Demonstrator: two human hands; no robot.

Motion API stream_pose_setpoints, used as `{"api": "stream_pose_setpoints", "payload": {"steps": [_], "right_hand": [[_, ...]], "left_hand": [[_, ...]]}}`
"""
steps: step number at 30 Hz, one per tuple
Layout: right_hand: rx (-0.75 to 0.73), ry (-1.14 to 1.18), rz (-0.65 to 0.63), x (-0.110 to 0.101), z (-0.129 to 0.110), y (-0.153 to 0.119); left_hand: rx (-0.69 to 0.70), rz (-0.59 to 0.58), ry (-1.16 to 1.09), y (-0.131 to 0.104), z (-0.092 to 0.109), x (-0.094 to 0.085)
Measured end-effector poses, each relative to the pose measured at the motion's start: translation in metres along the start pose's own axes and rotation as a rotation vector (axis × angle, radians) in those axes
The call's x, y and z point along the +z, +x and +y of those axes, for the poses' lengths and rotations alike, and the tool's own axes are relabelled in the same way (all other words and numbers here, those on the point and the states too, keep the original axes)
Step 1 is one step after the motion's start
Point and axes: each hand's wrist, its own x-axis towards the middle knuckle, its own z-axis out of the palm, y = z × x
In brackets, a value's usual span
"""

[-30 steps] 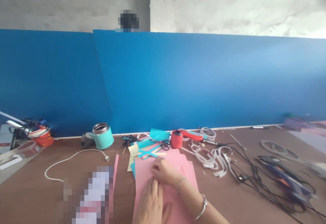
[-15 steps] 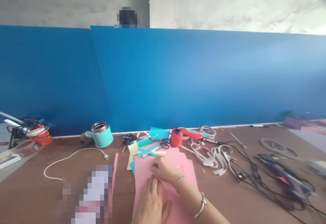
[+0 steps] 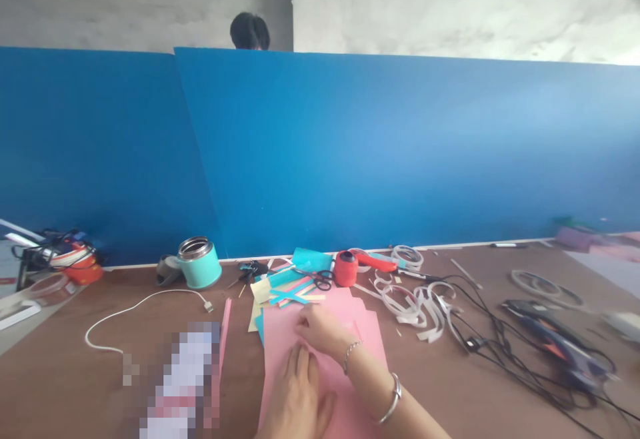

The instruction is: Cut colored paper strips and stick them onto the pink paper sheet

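Observation:
Pink paper sheets (image 3: 278, 338) lie in a loose stack on the table in front of me. My left hand (image 3: 296, 392) rests flat on the top sheet, fingers stretched forward and thumb out to the side. Just beyond its fingertips, my right hand (image 3: 319, 327) reaches in from the right with its fingers curled down against the paper. Whatever those fingers pinch, if anything, is hidden. At the stack's far edge lie coloured paper strips (image 3: 293, 294) and dark-handled scissors (image 3: 323, 280).
Left are a turquoise metal cup (image 3: 203, 267), a white cable (image 3: 145, 302), a blurred-out object (image 3: 180, 379) and pink strips (image 3: 223, 339). A red tool (image 3: 346, 268), white strip curls (image 3: 400, 302), black cables (image 3: 500, 352) and a glue gun (image 3: 560, 342) lie right. A blue partition (image 3: 375, 159) stands behind; a person's head shows above it.

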Motion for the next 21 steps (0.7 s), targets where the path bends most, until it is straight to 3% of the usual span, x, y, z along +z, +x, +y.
{"api": "stream_pose_setpoints", "payload": {"steps": [6,15,21], "right_hand": [[0.003,0.018,-0.019,-0.003,-0.002,0.0],[0.053,-0.117,-0.002,-0.003,-0.01,-0.001],[0.067,0.043,-0.038,-0.003,-0.003,0.0]], "left_hand": [[0.013,0.031,0.006,0.002,0.0,-0.003],[-0.015,-0.011,-0.031,0.005,0.001,-0.007],[-0.029,-0.004,-0.024,0.001,0.001,-0.002]]}}
